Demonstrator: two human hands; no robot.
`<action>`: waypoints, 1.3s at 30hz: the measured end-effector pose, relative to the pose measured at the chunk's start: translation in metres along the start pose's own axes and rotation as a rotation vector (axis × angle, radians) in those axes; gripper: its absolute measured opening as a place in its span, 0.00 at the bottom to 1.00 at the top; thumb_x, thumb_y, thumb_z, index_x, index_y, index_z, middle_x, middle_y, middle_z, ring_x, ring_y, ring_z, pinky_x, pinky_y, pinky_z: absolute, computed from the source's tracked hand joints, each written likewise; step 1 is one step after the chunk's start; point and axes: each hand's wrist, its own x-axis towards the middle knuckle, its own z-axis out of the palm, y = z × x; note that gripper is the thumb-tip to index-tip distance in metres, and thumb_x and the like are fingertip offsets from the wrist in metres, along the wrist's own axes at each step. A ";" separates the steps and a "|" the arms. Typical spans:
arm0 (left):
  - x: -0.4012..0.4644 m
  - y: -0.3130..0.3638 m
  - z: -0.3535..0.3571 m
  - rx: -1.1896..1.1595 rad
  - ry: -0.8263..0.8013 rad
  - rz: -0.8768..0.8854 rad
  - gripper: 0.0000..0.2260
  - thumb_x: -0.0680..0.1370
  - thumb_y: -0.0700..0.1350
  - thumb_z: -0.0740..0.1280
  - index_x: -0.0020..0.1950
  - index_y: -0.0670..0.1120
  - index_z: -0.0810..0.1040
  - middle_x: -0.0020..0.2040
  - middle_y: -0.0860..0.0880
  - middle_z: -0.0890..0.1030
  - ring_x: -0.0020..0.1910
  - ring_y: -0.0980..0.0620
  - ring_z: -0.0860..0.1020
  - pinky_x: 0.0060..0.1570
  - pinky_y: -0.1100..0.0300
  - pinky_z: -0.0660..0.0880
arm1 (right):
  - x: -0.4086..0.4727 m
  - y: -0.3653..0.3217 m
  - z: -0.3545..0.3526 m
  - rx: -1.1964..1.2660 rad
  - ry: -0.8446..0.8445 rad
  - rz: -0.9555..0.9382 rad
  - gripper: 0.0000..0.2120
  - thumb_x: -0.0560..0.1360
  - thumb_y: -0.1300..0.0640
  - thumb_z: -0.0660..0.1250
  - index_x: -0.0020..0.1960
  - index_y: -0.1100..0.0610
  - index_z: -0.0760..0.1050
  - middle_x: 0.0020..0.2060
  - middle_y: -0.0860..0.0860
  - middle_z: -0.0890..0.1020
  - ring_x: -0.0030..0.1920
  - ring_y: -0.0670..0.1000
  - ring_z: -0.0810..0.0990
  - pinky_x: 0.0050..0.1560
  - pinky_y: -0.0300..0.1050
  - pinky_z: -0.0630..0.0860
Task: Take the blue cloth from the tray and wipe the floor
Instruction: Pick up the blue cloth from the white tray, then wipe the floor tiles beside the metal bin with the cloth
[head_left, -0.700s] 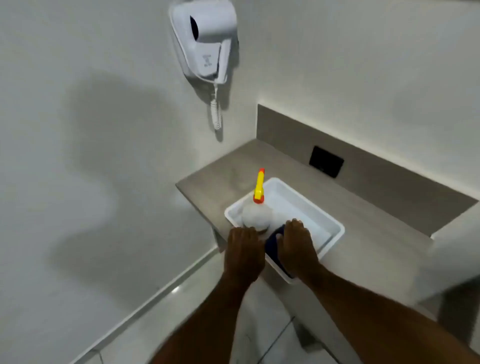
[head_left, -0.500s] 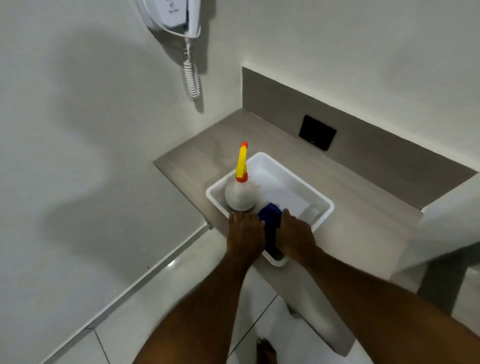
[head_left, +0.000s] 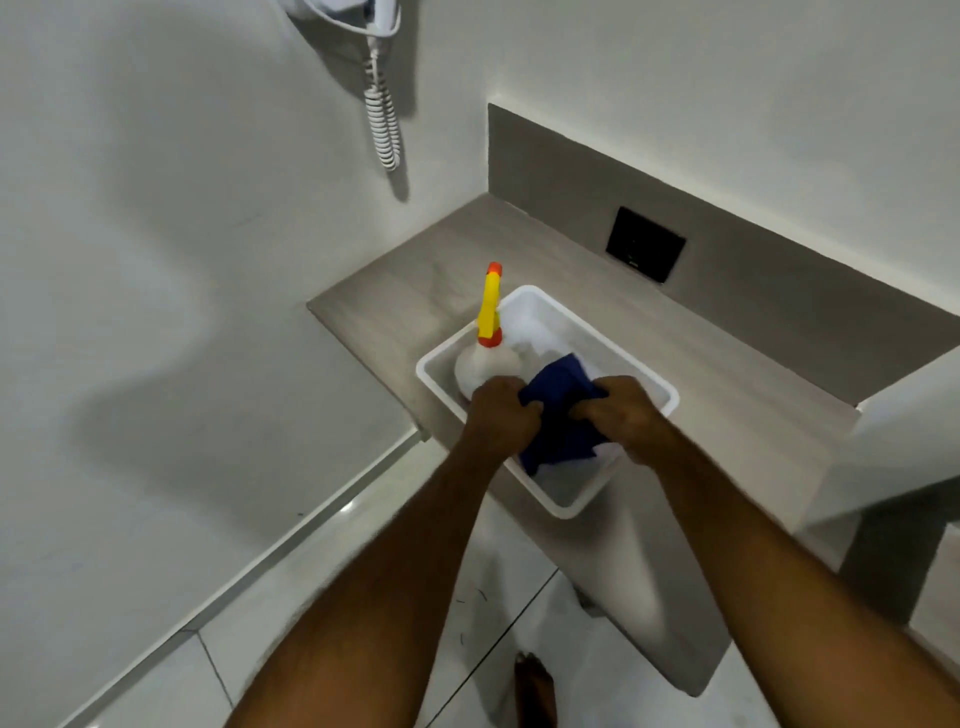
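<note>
While both hands are closing on the blue cloth (head_left: 558, 410), it is bunching up over the white tray (head_left: 667, 392), not yet clear of it. The left hand (head_left: 501, 415) is gripping the cloth's left edge and the right hand (head_left: 621, 413) its right edge, fingers curled tight. The tray is sitting on the grey desk (head_left: 410, 301), overhanging its near edge. A spray bottle (head_left: 488, 358) with a yellow nozzle is standing in the tray's far left corner, just beside the left hand. The tiled floor (head_left: 332, 587) is lying below.
</note>
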 end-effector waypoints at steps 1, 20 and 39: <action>-0.011 0.004 -0.012 -0.045 0.003 0.028 0.11 0.78 0.45 0.66 0.56 0.41 0.80 0.54 0.41 0.83 0.55 0.43 0.80 0.60 0.49 0.76 | -0.012 -0.006 -0.002 0.044 0.011 -0.027 0.11 0.70 0.64 0.71 0.52 0.62 0.79 0.44 0.57 0.82 0.46 0.58 0.82 0.45 0.48 0.78; -0.164 -0.360 -0.023 0.194 -0.086 -0.329 0.34 0.79 0.55 0.62 0.78 0.40 0.52 0.78 0.40 0.59 0.77 0.44 0.58 0.75 0.53 0.56 | -0.099 0.124 0.277 -0.213 -0.225 -0.004 0.09 0.73 0.67 0.65 0.50 0.56 0.72 0.41 0.49 0.79 0.45 0.55 0.81 0.43 0.47 0.80; -0.027 -0.846 0.348 0.548 -0.340 -0.364 0.63 0.62 0.60 0.79 0.75 0.33 0.37 0.76 0.28 0.39 0.76 0.30 0.38 0.75 0.37 0.45 | 0.184 0.615 0.547 -0.579 0.027 0.070 0.33 0.72 0.60 0.71 0.72 0.62 0.61 0.68 0.60 0.72 0.68 0.61 0.71 0.65 0.55 0.73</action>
